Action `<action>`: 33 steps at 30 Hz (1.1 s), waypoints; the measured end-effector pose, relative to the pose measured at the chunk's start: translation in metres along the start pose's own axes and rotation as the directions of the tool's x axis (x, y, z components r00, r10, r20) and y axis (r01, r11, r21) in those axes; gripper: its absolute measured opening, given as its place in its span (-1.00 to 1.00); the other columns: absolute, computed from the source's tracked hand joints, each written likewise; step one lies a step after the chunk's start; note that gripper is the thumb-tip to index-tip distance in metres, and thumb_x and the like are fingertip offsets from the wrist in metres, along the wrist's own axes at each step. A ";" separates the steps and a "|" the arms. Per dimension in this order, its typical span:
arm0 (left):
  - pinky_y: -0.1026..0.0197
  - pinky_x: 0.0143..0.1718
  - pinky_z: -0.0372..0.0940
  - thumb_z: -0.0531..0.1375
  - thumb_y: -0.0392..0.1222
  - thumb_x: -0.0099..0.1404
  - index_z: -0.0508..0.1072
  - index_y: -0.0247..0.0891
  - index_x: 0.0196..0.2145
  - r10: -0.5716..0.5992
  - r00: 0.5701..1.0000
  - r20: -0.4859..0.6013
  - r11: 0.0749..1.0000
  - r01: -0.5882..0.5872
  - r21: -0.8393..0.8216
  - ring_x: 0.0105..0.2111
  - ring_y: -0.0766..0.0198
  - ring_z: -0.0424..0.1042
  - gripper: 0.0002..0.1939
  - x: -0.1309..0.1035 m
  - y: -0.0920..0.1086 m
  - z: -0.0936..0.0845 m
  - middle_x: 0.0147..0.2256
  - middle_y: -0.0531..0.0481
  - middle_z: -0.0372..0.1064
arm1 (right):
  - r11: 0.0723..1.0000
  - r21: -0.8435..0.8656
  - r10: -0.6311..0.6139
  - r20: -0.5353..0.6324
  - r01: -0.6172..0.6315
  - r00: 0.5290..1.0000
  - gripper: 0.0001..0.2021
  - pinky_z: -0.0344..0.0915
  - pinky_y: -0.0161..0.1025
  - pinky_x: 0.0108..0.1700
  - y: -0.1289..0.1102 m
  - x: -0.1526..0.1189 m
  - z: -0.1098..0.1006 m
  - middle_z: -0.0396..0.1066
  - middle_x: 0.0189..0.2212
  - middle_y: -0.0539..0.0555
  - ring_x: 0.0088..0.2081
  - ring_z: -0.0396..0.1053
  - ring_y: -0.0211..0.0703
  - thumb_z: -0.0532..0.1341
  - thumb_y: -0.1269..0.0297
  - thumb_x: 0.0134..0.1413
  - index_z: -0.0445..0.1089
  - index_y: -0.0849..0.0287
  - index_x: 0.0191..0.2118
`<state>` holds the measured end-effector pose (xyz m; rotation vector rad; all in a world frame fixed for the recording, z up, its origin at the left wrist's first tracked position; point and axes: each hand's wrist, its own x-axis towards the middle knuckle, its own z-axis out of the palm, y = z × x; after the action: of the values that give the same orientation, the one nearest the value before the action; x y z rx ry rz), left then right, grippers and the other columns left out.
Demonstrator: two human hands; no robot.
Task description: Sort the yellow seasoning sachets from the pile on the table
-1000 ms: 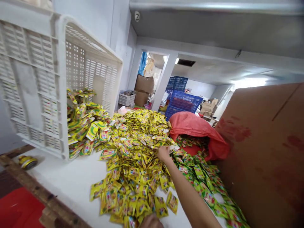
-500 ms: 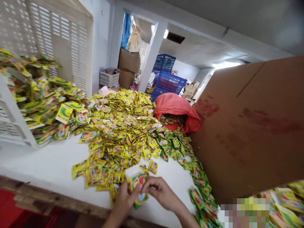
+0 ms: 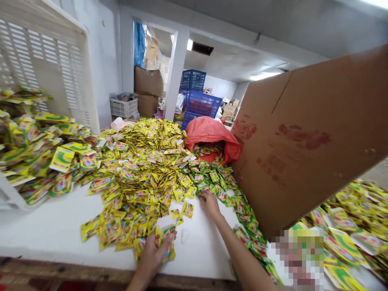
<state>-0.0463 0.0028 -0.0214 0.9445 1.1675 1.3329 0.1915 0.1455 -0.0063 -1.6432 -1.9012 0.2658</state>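
While bare white tabletop (image 3: 190, 248) separates them, my left hand (image 3: 154, 250) grips a printed carton (image 3: 164, 229) near the front edge (image 3: 75, 268); my right hand (image 3: 209, 203), grip unclear, reaches green sachets (image 3: 214, 176).

I see my packet (image 3: 164, 231) patterned yellow, green and red, yellow sachets (image 3: 142, 173), green sachets (image 3: 214, 176) and a plain red sack (image 3: 206, 130).

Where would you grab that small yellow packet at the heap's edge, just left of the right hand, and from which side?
By its right edge, probably, pinched from the side of the right hand. The yellow packet seems to lie flat, with bare white tabletop on that side, while a neighbouring packet crowds its left.
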 end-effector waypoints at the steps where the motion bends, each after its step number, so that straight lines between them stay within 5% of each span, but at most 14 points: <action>1: 0.11 -0.24 0.37 0.23 0.06 0.00 0.42 -0.37 -0.24 -0.001 1.000 0.005 1.000 0.001 -0.006 -0.22 0.04 0.45 -0.53 0.000 0.000 0.000 -0.28 -0.18 0.50 | 1.000 -0.016 -0.006 0.028 0.006 1.000 -0.80 0.15 -0.22 -0.11 0.001 -0.004 0.000 0.40 -0.30 0.09 -0.20 0.30 -0.10 0.08 0.49 -0.10 0.45 0.18 -0.41; 5: 0.08 -0.15 0.33 0.22 0.05 0.01 0.43 -0.34 -0.27 0.020 1.000 0.012 0.999 -0.020 0.039 -0.20 0.04 0.44 -0.58 -0.002 0.007 0.001 -0.27 -0.16 0.50 | 0.997 -0.074 0.012 0.131 -0.002 0.991 -0.80 0.16 -0.29 -0.18 0.008 -0.022 -0.002 0.40 -0.36 0.04 -0.26 0.32 -0.15 0.09 0.47 -0.09 0.45 0.15 -0.41; 10: 0.07 -0.09 0.28 0.20 0.03 0.04 0.43 -0.33 -0.24 0.071 0.991 0.116 0.989 -0.085 0.120 -0.22 0.07 0.44 -0.59 -0.005 0.018 0.004 -0.28 -0.15 0.50 | 0.989 -0.143 0.068 0.187 -0.041 0.980 -0.69 0.08 -0.17 -0.09 0.014 -0.025 -0.006 0.32 -0.14 0.08 -0.07 0.20 -0.01 0.24 0.35 -0.19 0.41 0.07 -0.19; 14: 0.04 -0.09 0.28 0.20 0.07 0.02 0.43 -0.34 -0.22 0.066 0.996 0.054 0.994 -0.070 0.089 -0.22 0.05 0.44 -0.54 -0.007 0.016 0.004 -0.26 -0.17 0.49 | 0.988 -0.148 0.080 0.217 -0.049 0.973 -0.76 0.07 -0.14 -0.11 0.012 -0.021 -0.011 0.33 -0.21 0.10 -0.10 0.20 0.00 0.27 0.43 -0.27 0.41 0.15 -0.32; 17: 0.04 -0.09 0.28 0.21 0.07 0.01 0.43 -0.33 -0.23 0.073 0.996 0.044 0.992 -0.077 0.098 -0.23 0.06 0.44 -0.54 -0.007 0.014 0.004 -0.27 -0.17 0.49 | 0.994 -0.098 0.065 0.243 -0.042 0.968 -0.85 0.14 -0.23 -0.21 0.003 -0.015 -0.009 0.37 -0.39 0.04 -0.27 0.29 -0.12 0.21 0.44 -0.17 0.37 0.20 -0.35; 21: 0.05 -0.08 0.28 0.21 0.04 0.03 0.42 -0.33 -0.21 0.057 0.990 0.130 0.994 -0.069 0.089 -0.17 0.04 0.42 -0.56 -0.006 0.017 0.002 -0.29 -0.17 0.49 | 1.000 -0.002 0.020 0.266 -0.020 0.964 -0.81 0.17 -0.33 -0.31 -0.013 -0.004 0.012 0.37 -0.33 0.04 -0.31 0.30 -0.20 0.15 0.38 -0.04 0.32 0.21 -0.23; 27: 0.05 -0.07 0.26 0.22 0.05 0.02 0.41 -0.34 -0.23 0.055 0.994 0.093 0.994 -0.063 0.090 -0.17 0.05 0.41 -0.55 -0.005 0.014 0.002 -0.22 -0.19 0.47 | 0.999 0.025 0.035 0.308 -0.044 0.951 -0.91 0.07 -0.34 -0.36 -0.025 0.002 0.035 0.25 -0.54 -0.03 -0.40 0.19 -0.23 0.23 0.39 -0.19 0.28 0.23 -0.55; 33: 0.12 -0.15 0.31 0.26 0.03 -0.02 0.42 -0.34 -0.24 -0.023 0.989 0.146 1.000 0.024 0.001 -0.18 0.05 0.42 -0.55 -0.002 0.014 -0.001 -0.25 -0.19 0.48 | 0.980 0.193 -0.029 0.357 -0.044 0.934 -0.78 0.00 -0.39 -0.48 -0.030 -0.006 0.019 0.03 -0.65 -0.14 -0.54 0.02 -0.34 0.20 0.27 -0.15 0.15 0.20 -0.62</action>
<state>-0.0499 0.0011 -0.0080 1.0073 1.0629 1.2244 0.1562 0.1376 -0.0075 -1.5452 -2.0510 0.7814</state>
